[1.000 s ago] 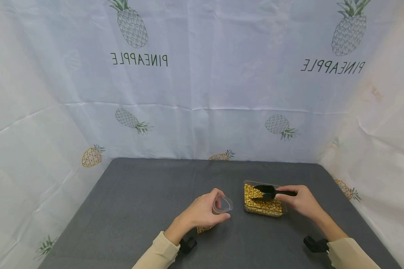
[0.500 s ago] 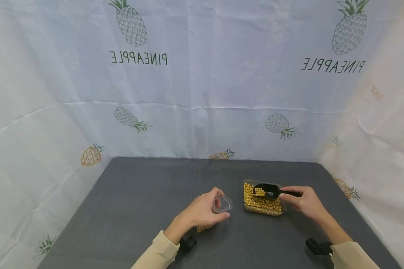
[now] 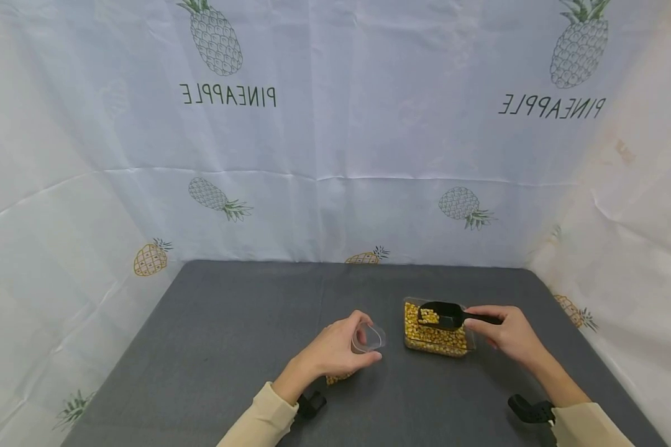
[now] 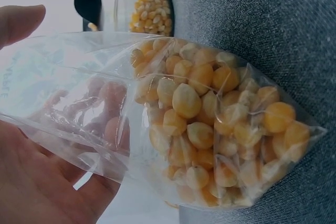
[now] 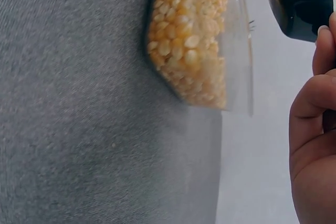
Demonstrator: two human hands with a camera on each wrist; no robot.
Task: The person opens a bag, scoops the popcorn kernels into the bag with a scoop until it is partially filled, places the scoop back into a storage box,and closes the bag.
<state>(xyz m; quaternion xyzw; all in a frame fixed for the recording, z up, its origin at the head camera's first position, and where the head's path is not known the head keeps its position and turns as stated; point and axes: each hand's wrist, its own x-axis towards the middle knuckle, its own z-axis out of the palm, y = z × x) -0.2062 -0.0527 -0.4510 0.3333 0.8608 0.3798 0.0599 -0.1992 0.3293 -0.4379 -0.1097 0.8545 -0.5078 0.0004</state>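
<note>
From the wearer's head view, I see the left hand (image 3: pixel 332 351) holding a clear plastic bag (image 3: pixel 371 339), its thumb and fingers curved wide apart round the gaping mouth. Corn kernels (image 3: pixel 340 378) show in the bag, below the hand. Off to the right, the right hand (image 3: pixel 506 332) clamps the handle of a black scoop (image 3: pixel 450 317) between thumb and fingers. Some kernels lie in the scoop, which is above a clear rectangular container (image 3: pixel 470 340) of corn standing on the dark grey table (image 3: pixel 229 323). A white curtain printed with pineapples (image 3: pixel 335 124) hangs behind it all.

In the left wrist view, the bag is close up, bulging with yellow kernels toward a pointed bottom corner. Its thumb sits at one side of the mouth and the fingers curl round the other, some of them visible through the plastic. I can't tell whether that corner touches the table.

In the right wrist view, fingers grip the scoop, held apart from the container's rim; the handle is mostly hidden. Kernels show through the container's wall.
</note>
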